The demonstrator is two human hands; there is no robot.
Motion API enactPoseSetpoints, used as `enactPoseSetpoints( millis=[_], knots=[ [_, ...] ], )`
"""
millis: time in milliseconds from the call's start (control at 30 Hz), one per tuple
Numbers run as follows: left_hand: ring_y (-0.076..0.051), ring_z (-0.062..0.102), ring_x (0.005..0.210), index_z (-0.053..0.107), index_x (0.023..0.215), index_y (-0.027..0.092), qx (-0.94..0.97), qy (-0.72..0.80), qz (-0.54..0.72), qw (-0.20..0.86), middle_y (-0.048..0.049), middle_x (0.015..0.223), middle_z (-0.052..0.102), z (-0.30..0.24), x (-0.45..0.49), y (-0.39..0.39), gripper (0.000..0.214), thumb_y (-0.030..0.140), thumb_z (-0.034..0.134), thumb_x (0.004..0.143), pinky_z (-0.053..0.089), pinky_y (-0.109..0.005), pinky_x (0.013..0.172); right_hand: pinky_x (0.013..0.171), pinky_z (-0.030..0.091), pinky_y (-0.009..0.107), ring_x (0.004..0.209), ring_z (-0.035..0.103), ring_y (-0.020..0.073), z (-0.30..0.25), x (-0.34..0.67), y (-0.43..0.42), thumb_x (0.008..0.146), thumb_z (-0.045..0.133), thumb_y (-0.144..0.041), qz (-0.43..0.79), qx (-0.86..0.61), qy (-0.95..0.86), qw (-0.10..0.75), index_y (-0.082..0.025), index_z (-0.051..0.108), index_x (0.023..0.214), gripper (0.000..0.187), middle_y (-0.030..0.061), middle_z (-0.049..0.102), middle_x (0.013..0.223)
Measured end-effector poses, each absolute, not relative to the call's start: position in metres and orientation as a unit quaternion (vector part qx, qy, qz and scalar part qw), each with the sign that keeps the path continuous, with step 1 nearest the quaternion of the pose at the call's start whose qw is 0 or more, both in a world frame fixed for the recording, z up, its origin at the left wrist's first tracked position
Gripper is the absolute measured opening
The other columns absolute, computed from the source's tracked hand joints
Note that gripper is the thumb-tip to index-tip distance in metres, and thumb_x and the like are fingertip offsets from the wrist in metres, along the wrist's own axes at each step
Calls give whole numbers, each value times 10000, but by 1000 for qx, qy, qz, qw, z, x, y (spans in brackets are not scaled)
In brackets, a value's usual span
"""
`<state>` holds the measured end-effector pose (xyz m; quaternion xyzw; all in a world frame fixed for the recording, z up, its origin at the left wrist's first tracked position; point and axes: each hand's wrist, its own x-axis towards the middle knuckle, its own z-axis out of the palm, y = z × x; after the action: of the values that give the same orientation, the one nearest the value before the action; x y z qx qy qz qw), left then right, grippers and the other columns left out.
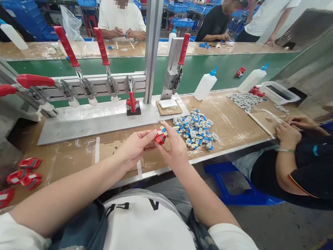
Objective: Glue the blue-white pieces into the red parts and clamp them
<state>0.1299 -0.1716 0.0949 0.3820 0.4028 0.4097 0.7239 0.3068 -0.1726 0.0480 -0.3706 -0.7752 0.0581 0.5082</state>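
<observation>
We look down at our own two bare hands, brought together over the near edge of a worn workbench (235, 127). Our left hand (133, 147) and our right hand (175, 150) meet at the fingertips. Both pinch a small red part (160, 136), which sits between them just above the bench. The part carries a blue-and-white bit on top, but it is too small for us to tell whether that bit is fitted in or only resting there. Just beyond our right hand lies a loose pile of blue-and-white pieces (195, 129), close to the fingertips but not touching them. Ahead of our left hand a flat metal plate (92, 120) stretches across the bench. A row of red-handled toggle clamps (102, 54) stands over its far edge — a red block (132, 105) on a dark base sits below one of them. Well off to the left of our left hand, near the bench edge, a few flat red pieces (26, 171) lie together. Farther beyond our right hand a white squeeze bottle (205, 85) with a blue tip stands upright beside a green belt (225, 69). To the right of our right hand, well apart, a co-worker's hand (288, 135) rests on the bench.
</observation>
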Motion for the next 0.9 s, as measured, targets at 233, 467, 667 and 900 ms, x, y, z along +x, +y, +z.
enactPoseSetpoints(
  millis=[233, 467, 667, 900],
  knots=[
    [-288, 731, 1170, 714, 1249, 220, 621, 460, 367, 518, -128, 1328, 748, 105, 147, -103, 616, 586, 870, 778, 570, -433, 1010, 1024, 628, 469, 1099, 774, 284, 56, 338, -105, 948, 710, -467, 326, -460, -645, 517, -212, 514, 1595, 723, 95, 809, 1127],
    [-231, 737, 1006, 767, 1169, 192, 755, 396, 376, 363, -64, 1085, 809, 83, 169, -20, 363, 351, 799, 844, 559, -351, 940, 850, 664, 429, 861, 808, 253, 60, 351, -35, 935, 671, -575, 580, -482, -505, 420, -218, 609, 1424, 608, 82, 824, 1007],
    [-217, 711, 933, 793, 1114, 165, 706, 529, 365, 299, -70, 1039, 812, 56, 188, 39, 365, 374, 830, 817, 522, -316, 857, 1036, 574, 492, 1119, 741, 313, 107, 379, 31, 949, 663, -616, 232, -613, -601, 457, -161, 614, 1411, 650, 160, 783, 1192],
    [-231, 697, 958, 782, 1174, 160, 712, 566, 329, 254, -97, 1090, 806, 45, 211, 76, 411, 429, 787, 863, 501, -319, 844, 1136, 494, 505, 1198, 674, 292, 189, 358, 113, 966, 660, -566, 113, -480, -685, 536, -187, 618, 1380, 563, 117, 746, 1259]
  ],
)
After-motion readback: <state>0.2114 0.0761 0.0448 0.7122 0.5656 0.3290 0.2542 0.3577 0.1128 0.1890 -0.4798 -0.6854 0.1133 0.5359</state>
